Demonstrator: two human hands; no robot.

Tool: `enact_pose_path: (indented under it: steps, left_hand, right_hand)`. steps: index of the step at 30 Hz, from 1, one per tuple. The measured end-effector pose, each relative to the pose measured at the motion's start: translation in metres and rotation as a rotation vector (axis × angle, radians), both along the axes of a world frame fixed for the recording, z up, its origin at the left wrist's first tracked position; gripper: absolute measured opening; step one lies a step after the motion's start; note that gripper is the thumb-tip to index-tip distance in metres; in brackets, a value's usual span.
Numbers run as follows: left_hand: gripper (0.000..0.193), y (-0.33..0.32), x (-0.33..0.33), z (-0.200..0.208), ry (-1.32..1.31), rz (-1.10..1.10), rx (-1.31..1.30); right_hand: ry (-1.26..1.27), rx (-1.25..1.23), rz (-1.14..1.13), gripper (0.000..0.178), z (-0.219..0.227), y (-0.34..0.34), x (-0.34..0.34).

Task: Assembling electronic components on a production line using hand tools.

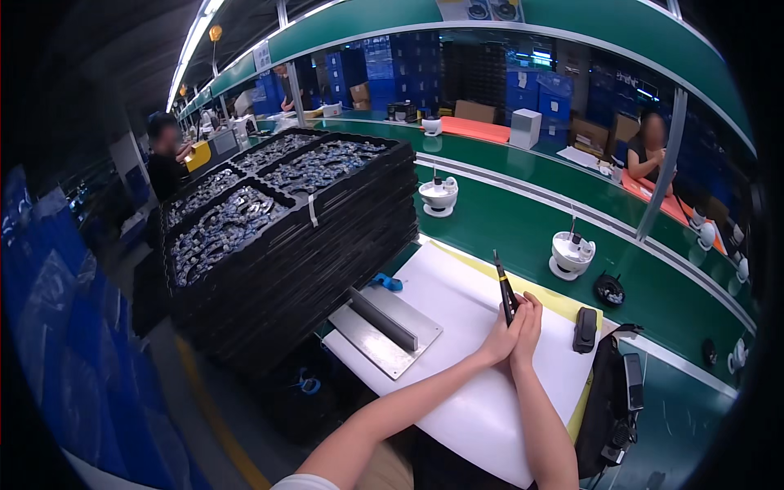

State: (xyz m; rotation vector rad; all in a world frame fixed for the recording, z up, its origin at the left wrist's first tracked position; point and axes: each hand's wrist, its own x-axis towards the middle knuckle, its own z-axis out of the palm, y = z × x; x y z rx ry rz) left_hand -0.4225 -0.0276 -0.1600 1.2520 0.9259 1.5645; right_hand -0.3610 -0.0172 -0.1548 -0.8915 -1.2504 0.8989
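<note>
A slim black hand tool [505,296] with a yellow band and a narrow grey tip points up and away from me. My left hand [497,338] is closed around its lower end. Pressed against it, my right hand [527,323] has its fingers closed at the same handle, and the palms hide the rest of the grip. Both hands hover over a white sheet [457,400] lying on a yellow one. Left of them stands a metal plate [353,337] with a dark upright bar [382,320]. A small black block-like object [585,330] lies to the right.
A tall stack of black trays [327,245] with small parts rises at the left. On the green conveyor [490,200] stand white domed units [572,255] and a black ring-shaped part [608,289]. A black bag [600,392] borders the sheet. Other people [649,155] sit beyond.
</note>
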Motion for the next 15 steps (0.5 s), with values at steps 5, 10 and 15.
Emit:
enact_pose_path:
  steps: [5, 10, 15]
  left_hand:
    - [0.05, 0.0, -0.015, 0.001, 0.213, 0.138, 0.108]
    - [0.062, 0.007, -0.013, -0.005, 0.148, 0.14, 0.197]
    - [0.069, 0.011, -0.02, -0.012, 0.124, 0.152, 0.225]
  right_hand:
    - [0.003, -0.007, 0.099, 0.039, 0.006, -0.005, -0.003]
    - [0.14, -0.19, 0.342, 0.044, 0.001, -0.002, -0.002]
    - [0.246, -0.208, 0.491, 0.046, 0.012, -0.005, -0.007]
